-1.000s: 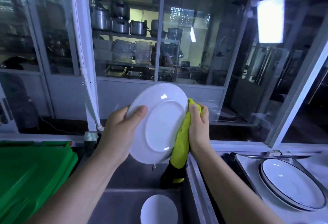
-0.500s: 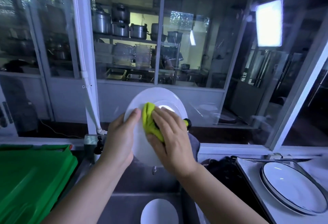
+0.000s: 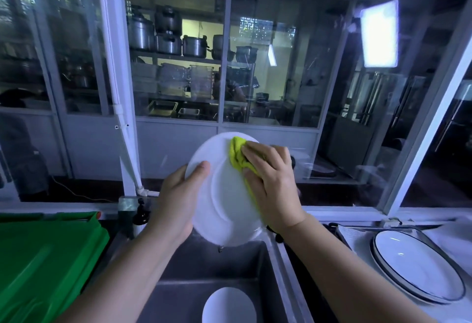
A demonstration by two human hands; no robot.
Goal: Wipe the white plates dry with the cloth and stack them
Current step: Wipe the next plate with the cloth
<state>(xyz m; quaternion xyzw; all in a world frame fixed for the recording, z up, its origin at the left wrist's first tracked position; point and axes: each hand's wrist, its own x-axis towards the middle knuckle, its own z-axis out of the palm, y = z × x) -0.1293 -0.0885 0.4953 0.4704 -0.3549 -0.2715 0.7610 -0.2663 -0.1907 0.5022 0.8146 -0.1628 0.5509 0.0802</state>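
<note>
White plate [image 3: 224, 195] upright over the sink [image 3: 194, 271], centre | left hand [image 3: 176, 200] grips its left rim | right hand [image 3: 270, 182], fingers curled on the bunched yellow cloth [image 3: 238, 155], has moved from the plate's right edge onto its near face | wiping under way, stacking probably next.

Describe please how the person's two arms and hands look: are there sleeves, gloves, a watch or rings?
Both are bare. The left hand and right hand wear no gloves, and no ring shows on the visible fingers. The left forearm and right forearm carry no sleeve, watch or bracelet as far as the picture's bottom edge.
</note>
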